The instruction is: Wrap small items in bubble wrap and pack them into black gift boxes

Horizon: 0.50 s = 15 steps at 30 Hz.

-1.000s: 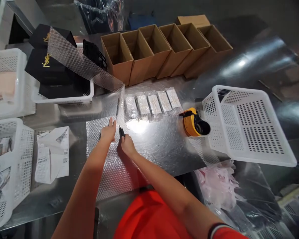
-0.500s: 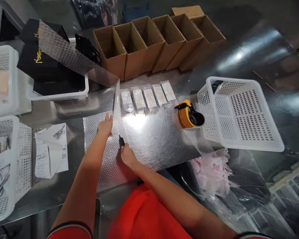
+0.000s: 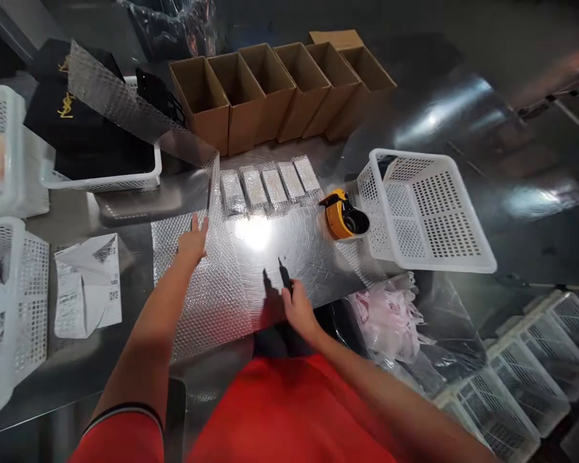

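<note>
Bubble wrap (image 3: 212, 283) lies flat on the metal table at the front left, and a strip of it trails up over the boxes behind. On its upper part rests my left hand (image 3: 192, 244), fingers stretched out and pressing the sheet. My right hand (image 3: 300, 312) is closed around a black utility knife (image 3: 285, 275), which points up and away, apart from the wrap and above the table's front part. Several small bubble-wrapped packages (image 3: 275, 188) sit in a row beyond both hands. A yellow and black tape dispenser (image 3: 345, 215) stands to their right.
Several open cardboard boxes (image 3: 251, 116) line the back. A white plastic basket (image 3: 444, 263) stands at right, near pinkish plastic bags (image 3: 390, 315). Black boxes (image 3: 91, 122) sit in another basket at back left. Papers (image 3: 89, 286) lie beside the left baskets (image 3: 33, 296).
My right hand with the utility knife has moved right, off the bubble wrap. My left hand stays on the sheet. The whole view has shifted slightly.
</note>
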Motion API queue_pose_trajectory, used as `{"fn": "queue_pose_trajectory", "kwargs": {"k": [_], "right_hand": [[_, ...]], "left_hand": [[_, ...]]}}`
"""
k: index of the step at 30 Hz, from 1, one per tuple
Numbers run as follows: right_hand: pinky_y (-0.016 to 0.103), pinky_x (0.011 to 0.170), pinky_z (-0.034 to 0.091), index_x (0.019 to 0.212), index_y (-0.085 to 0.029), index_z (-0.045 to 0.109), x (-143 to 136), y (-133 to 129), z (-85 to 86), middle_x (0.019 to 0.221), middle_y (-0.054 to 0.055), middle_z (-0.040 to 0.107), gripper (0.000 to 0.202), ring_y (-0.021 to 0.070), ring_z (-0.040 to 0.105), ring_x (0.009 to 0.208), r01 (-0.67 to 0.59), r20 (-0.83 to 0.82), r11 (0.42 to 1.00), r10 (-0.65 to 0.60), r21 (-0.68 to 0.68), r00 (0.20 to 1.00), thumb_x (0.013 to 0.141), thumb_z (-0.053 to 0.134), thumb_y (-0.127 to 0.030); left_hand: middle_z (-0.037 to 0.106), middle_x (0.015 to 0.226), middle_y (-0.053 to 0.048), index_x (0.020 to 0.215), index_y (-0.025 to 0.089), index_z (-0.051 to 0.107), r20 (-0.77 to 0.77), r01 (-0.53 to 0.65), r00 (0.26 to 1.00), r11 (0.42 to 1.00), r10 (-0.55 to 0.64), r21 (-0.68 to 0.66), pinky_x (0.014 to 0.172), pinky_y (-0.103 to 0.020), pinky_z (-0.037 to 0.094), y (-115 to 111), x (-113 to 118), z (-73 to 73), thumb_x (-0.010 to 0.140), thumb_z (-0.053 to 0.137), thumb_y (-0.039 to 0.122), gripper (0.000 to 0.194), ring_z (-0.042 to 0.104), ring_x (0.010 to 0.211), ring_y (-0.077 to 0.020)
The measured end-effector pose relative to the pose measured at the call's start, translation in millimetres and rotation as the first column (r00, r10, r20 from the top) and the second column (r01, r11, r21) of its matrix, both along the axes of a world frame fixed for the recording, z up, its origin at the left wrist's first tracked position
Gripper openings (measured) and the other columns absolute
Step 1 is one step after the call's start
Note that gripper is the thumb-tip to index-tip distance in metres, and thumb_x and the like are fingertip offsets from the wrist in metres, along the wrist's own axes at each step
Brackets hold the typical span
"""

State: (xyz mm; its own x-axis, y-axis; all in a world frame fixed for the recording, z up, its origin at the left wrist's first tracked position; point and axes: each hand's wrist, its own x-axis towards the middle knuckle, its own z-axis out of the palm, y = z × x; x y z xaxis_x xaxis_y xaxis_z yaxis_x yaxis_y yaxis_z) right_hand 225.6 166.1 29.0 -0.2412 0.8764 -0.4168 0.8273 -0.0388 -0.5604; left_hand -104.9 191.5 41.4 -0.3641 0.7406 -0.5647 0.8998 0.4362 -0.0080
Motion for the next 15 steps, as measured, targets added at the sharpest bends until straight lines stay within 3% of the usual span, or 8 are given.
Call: {"fn": "queue_pose_trajectory", "kwargs": {"k": [3, 5, 6, 9, 11, 13, 15], "right_hand": [[0.050, 0.099, 0.043, 0.134, -0.001, 0.047, 0.6, 58.0, -6.1, 0.124, 0.031, 0.057, 0.047, 0.0373, 0.055, 0.120, 0.036, 0.237, 0.989, -0.070, 0.144, 0.969, 0.092, 0.040, -0.022], [0.055, 0.103, 0.038, 0.139, 0.003, 0.042, -0.6, 67.9, -10.9, 0.136, 0.036, 0.047, 0.055, 0.0422, 0.047, 0.129, -0.023, 0.331, 0.974, -0.055, 0.226, 0.942, 0.089, 0.047, -0.020], [0.057, 0.106, 0.036, 0.141, 0.002, 0.041, -3.3, 64.0, -12.4, 0.142, 0.036, 0.042, 0.058, 0.0432, 0.042, 0.134, -0.082, 0.343, 0.963, -0.012, 0.258, 0.939, 0.088, 0.050, -0.021], [0.057, 0.112, 0.032, 0.143, -0.009, 0.045, -17.7, 29.4, -10.1, 0.151, 0.027, 0.038, 0.056, 0.0397, 0.034, 0.141, -0.380, 0.278, 0.890, 0.309, 0.252, 0.909, 0.089, 0.053, -0.023], [0.056, 0.114, 0.030, 0.141, -0.014, 0.049, -26.1, 4.5, -4.8, 0.153, 0.023, 0.039, 0.054, 0.0374, 0.033, 0.143, -0.598, 0.197, 0.776, 0.566, 0.201, 0.800, 0.088, 0.057, -0.023], [0.054, 0.115, 0.031, 0.140, -0.017, 0.051, -26.8, -4.7, -0.4, 0.156, 0.021, 0.036, 0.056, 0.0366, 0.033, 0.144, -0.724, 0.130, 0.667, 0.713, 0.177, 0.689, 0.085, 0.061, -0.023], [0.052, 0.115, 0.033, 0.141, -0.018, 0.050, -15.2, 11.5, 2.6, 0.158, 0.020, 0.033, 0.058, 0.0349, 0.033, 0.144, -0.742, 0.110, 0.639, 0.738, 0.202, 0.665, 0.084, 0.062, -0.023]], "left_hand": [[0.025, 0.162, -0.024, 0.153, 0.014, 0.031, -0.049, -0.079, 0.995, 0.985, 0.088, 0.153, 0.100, -0.041, 0.049, -27.1, 17.9, -4.2, 0.092, 0.055, 0.024, 0.067, 0.056, 0.125, -0.0338], [0.047, 0.148, -0.020, 0.140, 0.013, 0.049, -0.045, -0.105, 0.992, 0.975, 0.116, 0.197, 0.106, -0.040, 0.045, -45.0, 31.2, -8.1, 0.096, 0.043, 0.023, 0.046, 0.053, 0.128, -0.0293], [0.052, 0.144, -0.018, 0.137, 0.014, 0.053, -0.039, -0.104, 0.993, 0.976, 0.113, 0.194, 0.110, -0.042, 0.041, -52.8, 38.0, -10.0, 0.096, 0.041, 0.023, 0.044, 0.050, 0.132, -0.0282], [0.047, 0.151, -0.016, 0.142, 0.017, 0.050, -0.042, -0.109, 0.992, 0.972, 0.120, 0.209, 0.119, -0.059, 0.024, -69.2, 57.9, -13.8, 0.095, 0.041, 0.027, 0.049, 0.029, 0.148, -0.0331], [0.038, 0.159, -0.015, 0.150, 0.020, 0.042, -0.036, -0.143, 0.988, 0.973, 0.152, 0.180, 0.116, -0.070, 0.018, -75.6, 69.3, -15.1, 0.093, 0.042, 0.027, 0.057, 0.018, 0.152, -0.0371], [0.030, 0.164, -0.012, 0.154, 0.026, 0.036, -0.003, -0.206, 0.978, 0.973, 0.207, 0.101, 0.113, -0.072, 0.023, -80.3, 77.0, -17.3, 0.093, 0.041, 0.026, 0.061, 0.021, 0.151, -0.0371], [0.023, 0.167, -0.009, 0.155, 0.027, 0.033, 0.020, -0.252, 0.968, 0.964, 0.251, 0.085, 0.109, -0.069, 0.032, -83.3, 79.3, -22.8, 0.094, 0.037, 0.029, 0.062, 0.022, 0.150, -0.0383]]}}
